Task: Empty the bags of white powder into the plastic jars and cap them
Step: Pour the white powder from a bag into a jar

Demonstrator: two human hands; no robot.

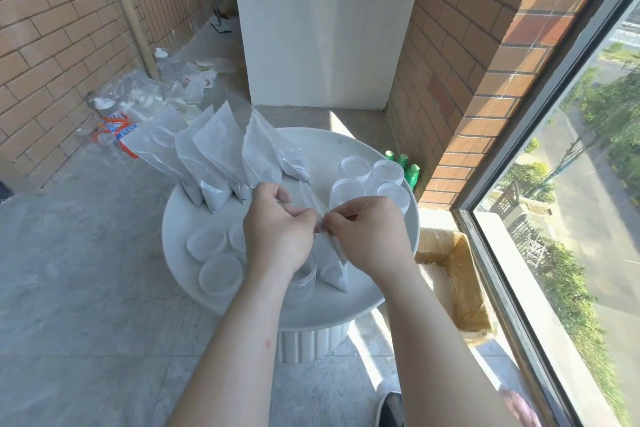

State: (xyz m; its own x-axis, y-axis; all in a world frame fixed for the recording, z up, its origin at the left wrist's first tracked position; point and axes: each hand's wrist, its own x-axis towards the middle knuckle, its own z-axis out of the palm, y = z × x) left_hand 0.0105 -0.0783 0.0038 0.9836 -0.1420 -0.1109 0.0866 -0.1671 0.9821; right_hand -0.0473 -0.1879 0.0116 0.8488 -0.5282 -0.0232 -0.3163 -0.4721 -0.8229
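Note:
A bag of white powder [333, 269] stands upright on the round white table [363, 291]. My left hand [277, 236] and my right hand [370, 236] pinch its top edge from either side. Beside the bag, under my left wrist, stands an open clear jar [303, 279]. Several more filled bags [221, 156] lean together at the table's far left. Several empty clear jars [372, 184] cluster at the far right. White lids [220, 276] lie on the near left of the table.
A cardboard box [457, 274] lined with plastic sits on the floor right of the table, by the window. Green bottles [403, 163] stand against the brick wall. Empty plastic bags and litter [145, 107] lie on the floor at the far left.

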